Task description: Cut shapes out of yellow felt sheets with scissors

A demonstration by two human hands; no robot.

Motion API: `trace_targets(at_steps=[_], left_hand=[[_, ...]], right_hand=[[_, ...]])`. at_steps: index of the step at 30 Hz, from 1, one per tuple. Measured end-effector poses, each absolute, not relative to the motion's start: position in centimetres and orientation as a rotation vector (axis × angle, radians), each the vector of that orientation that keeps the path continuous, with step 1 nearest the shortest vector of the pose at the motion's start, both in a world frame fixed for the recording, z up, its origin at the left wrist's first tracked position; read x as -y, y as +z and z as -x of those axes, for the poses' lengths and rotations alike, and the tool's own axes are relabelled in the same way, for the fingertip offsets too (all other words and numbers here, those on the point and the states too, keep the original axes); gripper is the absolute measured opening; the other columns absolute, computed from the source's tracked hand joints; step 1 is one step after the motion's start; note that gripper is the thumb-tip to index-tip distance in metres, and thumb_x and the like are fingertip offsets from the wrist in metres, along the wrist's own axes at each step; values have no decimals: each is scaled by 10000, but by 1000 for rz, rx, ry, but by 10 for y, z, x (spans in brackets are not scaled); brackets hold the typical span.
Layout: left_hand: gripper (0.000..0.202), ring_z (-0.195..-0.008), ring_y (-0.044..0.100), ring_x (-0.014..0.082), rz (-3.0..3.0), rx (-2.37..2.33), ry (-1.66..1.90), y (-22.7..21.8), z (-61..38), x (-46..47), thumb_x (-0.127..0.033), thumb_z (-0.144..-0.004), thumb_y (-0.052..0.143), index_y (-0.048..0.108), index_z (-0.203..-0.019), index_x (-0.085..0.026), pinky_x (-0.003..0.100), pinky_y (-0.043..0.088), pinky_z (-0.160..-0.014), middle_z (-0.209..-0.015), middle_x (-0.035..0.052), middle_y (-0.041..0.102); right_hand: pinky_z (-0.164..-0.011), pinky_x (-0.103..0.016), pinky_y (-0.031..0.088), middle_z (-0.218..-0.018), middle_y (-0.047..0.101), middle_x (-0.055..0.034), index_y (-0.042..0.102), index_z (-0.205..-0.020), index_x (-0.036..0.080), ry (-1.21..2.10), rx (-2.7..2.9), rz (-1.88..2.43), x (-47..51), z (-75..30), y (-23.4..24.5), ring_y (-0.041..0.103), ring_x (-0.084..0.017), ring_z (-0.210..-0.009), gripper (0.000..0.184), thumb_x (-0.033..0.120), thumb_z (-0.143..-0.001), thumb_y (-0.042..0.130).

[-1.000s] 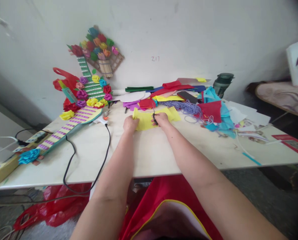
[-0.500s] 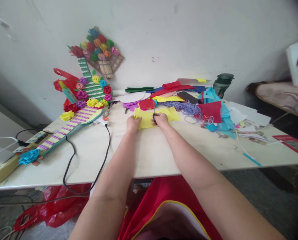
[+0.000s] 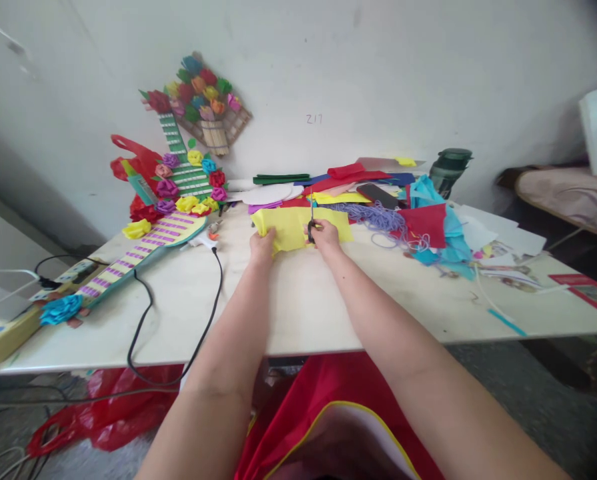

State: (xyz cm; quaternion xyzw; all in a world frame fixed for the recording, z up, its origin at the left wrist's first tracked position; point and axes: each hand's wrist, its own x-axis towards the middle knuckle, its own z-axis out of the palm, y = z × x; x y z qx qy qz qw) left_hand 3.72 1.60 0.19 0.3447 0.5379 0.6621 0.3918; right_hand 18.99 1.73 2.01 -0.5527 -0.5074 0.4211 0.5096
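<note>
Green bottle (image 3: 449,169) behind purple yarn (image 3: 375,216); black cable (image 3: 178,313) crosses table (image 3: 303,313).

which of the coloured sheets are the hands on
The big yellow sheet at the front: the left hand grips its left edge and the right hand holds scissors over it. The red sheet and the others lie untouched.
</note>
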Motion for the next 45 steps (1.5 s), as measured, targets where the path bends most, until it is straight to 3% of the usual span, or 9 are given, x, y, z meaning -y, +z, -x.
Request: trace_targets(at_steps=[7, 14, 20, 28, 36, 40, 45], left_hand=[[168, -924, 667, 167, -667, -1164, 1846, 13, -30, -10, -167, -795, 567, 594, -957, -130, 252, 527, -762, -1067, 111, 682], [257, -964, 664, 192, -602, -1118, 1875, 12, -22, -13, -170, -800, 579, 608, -1052, -134, 303, 536, -828, -1040, 104, 692], [309, -983, 659, 173, -671, -1221, 1905, 11, -18, -15, -258, -829, 584, 596, -1124, -169, 276, 532, -836, -1068, 80, 687], [403, -1067, 624, 148, -644, -1239, 1968, 20, -18, -10, -198, -897, 484, 489, -1299, -175, 223, 519, -837, -1200, 80, 640], [439, -1047, 635, 176, -470, -1042, 2029, 21, -22, -9, -188, -867, 527, 490, -1304, -170, 265, 525, -852, -1185, 91, 645], [440, -1098, 607, 165, -475, -1063, 1976, 22, -26, -7, -189, -897, 488, 444, -1334, -178, 249, 523, -844, -1283, 95, 584], [423, -1089, 611, 162, -584, -1214, 1895, 26, -32, -3, -230, -924, 453, 436, -1346, -205, 242, 532, -817, -1214, 70, 628]], right_hand=[[-309, -138, 280, -589, 555, 48, 586, -958, 140, 1189, 1372, 1157, -4, -188, 34, 486, -36, -385, 258, 311, -788, 678], [-318, -150, 296, -567, 580, 18, 553, -725, 131, 1431, 1712, 955, 0, -209, 35, 521, -52, -397, 245, 345, -831, 612], [-338, -168, 314, -574, 612, -8, 608, -897, 88, 1652, 1859, 895, 7, -228, 48, 516, -76, -401, 293, 368, -811, 605], [-369, -193, 360, -521, 585, -5, 618, -896, 84, 1773, 1984, 846, 3, -243, 46, 485, -89, -380, 309, 375, -806, 569], [-346, -158, 338, -567, 625, -9, 605, -1010, 110, 1716, 1973, 993, 6, -221, 41, 523, -81, -389, 315, 379, -863, 534], [-337, -146, 321, -557, 614, -10, 614, -988, 101, 1737, 1935, 1007, 7, -213, 39, 539, -81, -415, 303, 370, -881, 524], [-321, -152, 309, -568, 605, -8, 616, -969, 103, 1724, 1914, 975, 7, -207, 38, 528, -79, -411, 325, 403, -863, 551]])
